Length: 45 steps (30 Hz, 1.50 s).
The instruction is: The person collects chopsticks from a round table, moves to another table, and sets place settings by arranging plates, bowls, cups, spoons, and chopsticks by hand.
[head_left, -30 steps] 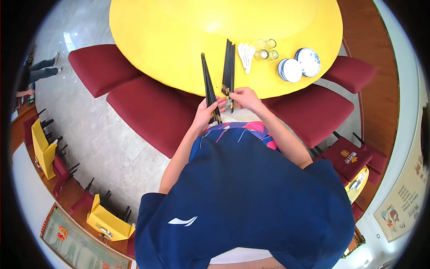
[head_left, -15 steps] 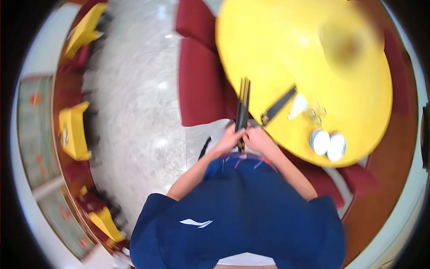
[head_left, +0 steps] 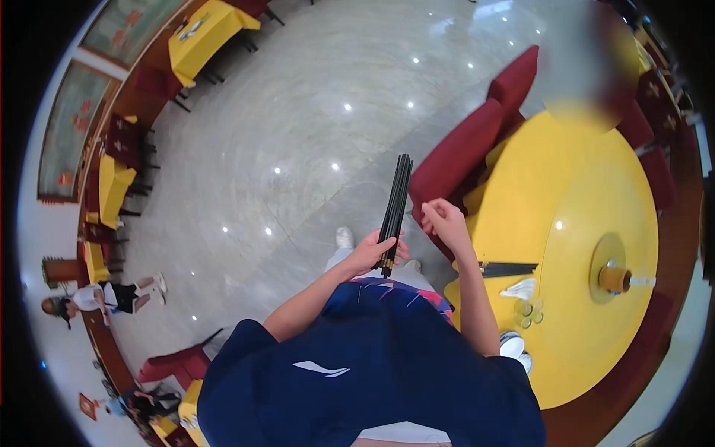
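Note:
A bundle of dark chopsticks (head_left: 397,201) stands tilted in front of my body, its lower end gripped by my left hand (head_left: 378,252). The fingers and thumb wrap round the sticks near brass-coloured bands. Apart from the bundle, on its right side, my right hand (head_left: 445,223) is raised with its fingers curled in; nothing shows in it. Beneath and beyond that hand is the edge of a round table with a yellow cloth (head_left: 596,357). More dark chopsticks (head_left: 510,269) lie on the cloth, beside white spoons (head_left: 519,288).
Several small glasses (head_left: 529,313) and white bowls (head_left: 514,346) stand on the table, with a brown pot (head_left: 614,279) on its round centre. A red chair (head_left: 462,149) stands close ahead. A person (head_left: 100,298) is far left, near other yellow-covered tables (head_left: 205,37).
My right hand has let go of the chopstick bundle and moved right; my left hand still holds it. The view has turned left, showing more floor.

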Each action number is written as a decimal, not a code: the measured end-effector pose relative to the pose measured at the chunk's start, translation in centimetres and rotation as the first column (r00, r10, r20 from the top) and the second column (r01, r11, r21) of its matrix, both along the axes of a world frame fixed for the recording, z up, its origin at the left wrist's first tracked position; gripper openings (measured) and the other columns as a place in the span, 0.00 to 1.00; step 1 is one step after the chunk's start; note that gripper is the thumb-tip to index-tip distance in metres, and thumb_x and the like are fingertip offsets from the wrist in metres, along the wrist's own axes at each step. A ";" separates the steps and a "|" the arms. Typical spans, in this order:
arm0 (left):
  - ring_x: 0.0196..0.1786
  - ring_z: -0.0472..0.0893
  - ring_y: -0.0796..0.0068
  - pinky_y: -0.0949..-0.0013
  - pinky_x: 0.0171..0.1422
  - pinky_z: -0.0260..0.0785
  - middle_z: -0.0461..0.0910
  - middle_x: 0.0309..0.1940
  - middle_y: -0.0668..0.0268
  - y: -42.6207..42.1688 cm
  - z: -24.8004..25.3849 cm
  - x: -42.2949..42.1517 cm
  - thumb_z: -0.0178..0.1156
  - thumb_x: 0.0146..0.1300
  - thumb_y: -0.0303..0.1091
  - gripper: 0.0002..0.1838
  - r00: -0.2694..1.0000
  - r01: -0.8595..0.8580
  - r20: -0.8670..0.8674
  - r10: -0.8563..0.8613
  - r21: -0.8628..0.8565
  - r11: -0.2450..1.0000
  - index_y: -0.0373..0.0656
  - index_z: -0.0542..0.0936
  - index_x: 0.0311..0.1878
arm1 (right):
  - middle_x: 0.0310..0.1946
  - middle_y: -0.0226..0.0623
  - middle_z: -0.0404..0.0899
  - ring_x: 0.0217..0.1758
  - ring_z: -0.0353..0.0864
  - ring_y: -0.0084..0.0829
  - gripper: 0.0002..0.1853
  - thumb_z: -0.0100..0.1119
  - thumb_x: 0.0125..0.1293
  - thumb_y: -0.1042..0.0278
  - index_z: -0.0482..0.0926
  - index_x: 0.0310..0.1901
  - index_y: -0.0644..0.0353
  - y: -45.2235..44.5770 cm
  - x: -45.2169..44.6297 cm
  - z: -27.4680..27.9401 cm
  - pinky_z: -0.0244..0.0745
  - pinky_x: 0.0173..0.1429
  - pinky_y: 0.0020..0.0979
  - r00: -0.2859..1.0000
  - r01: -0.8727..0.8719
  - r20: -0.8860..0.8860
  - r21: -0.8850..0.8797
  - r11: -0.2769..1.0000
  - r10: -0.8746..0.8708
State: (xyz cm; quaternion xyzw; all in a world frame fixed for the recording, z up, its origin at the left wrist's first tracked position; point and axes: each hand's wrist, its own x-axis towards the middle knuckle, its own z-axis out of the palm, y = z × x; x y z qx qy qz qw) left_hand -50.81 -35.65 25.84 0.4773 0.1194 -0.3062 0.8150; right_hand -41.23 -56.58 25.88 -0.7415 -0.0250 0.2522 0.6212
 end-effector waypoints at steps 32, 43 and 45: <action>0.24 0.73 0.79 0.81 0.18 0.56 0.78 0.30 0.66 66.3 -8.6 25.5 0.49 0.71 0.57 0.23 0.536 -0.842 -0.499 0.681 -0.251 0.478 0.45 0.76 0.46 | 0.15 0.21 0.53 0.13 0.52 0.17 0.21 0.49 0.73 0.45 0.62 0.27 0.49 84.4 33.7 -2.6 0.49 0.18 0.24 0.900 0.166 -0.415 0.608 0.776 0.133; 0.23 0.74 0.78 0.79 0.22 0.66 0.76 0.28 0.65 87.7 -10.6 43.3 0.50 0.67 0.38 0.14 0.352 -0.936 -0.623 0.698 -0.220 0.276 0.36 0.77 0.38 | 0.12 0.21 0.58 0.12 0.55 0.16 0.21 0.58 0.69 0.60 0.62 0.20 0.52 107.5 49.0 2.1 0.49 0.17 0.24 0.882 -0.133 -0.285 0.613 0.779 0.375; 0.24 0.77 0.74 0.78 0.23 0.72 0.80 0.31 0.59 91.5 -12.2 45.6 0.50 0.67 0.35 0.12 0.289 -0.955 -0.649 0.703 -0.247 0.164 0.36 0.77 0.41 | 0.13 0.21 0.59 0.13 0.55 0.15 0.20 0.57 0.69 0.61 0.63 0.20 0.51 111.4 50.3 1.6 0.49 0.18 0.23 0.867 -0.148 -0.313 0.583 0.799 0.389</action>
